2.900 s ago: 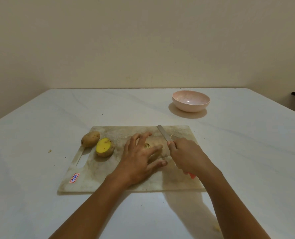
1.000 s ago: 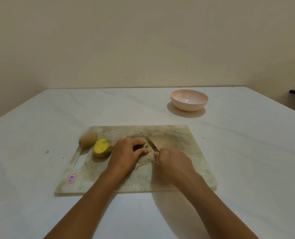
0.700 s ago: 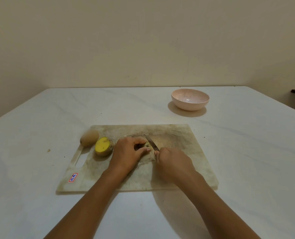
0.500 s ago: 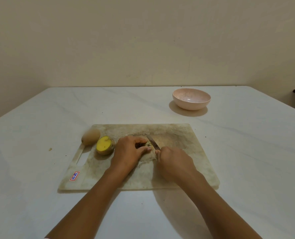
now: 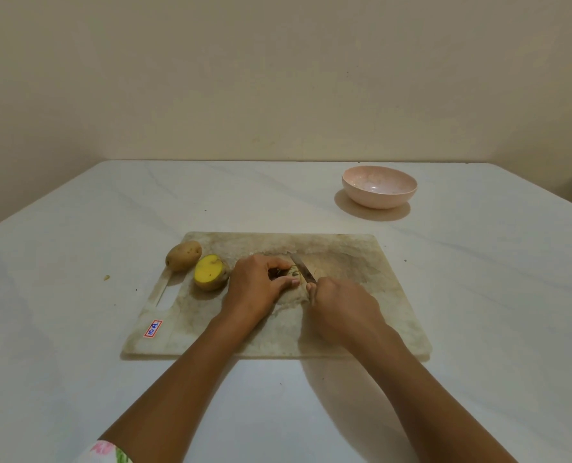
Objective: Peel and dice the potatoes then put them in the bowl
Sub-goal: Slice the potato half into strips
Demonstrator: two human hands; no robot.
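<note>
1. Fingers (image 5: 279,262) of the left hand (image 5: 254,289) curl round a potato piece (image 5: 293,273) to steady it. The right hand (image 5: 341,305) grips the knife (image 5: 303,271), blade on it.
2. Cutting board (image 5: 361,295) lies by the surface's (image 5: 478,295) near edge, within reach.
3. Bowl (image 5: 378,199) waits toward the far right corner.
4. Half potato (image 5: 210,272) and whole potato (image 5: 183,256) sit at the board's left edge, clear of the blade.

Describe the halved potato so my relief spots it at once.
Start at the cutting board on the white table. Near its left end lie two potatoes. The halved potato is the right one, showing a yellow cut face; the whole potato is all brown.
</note>
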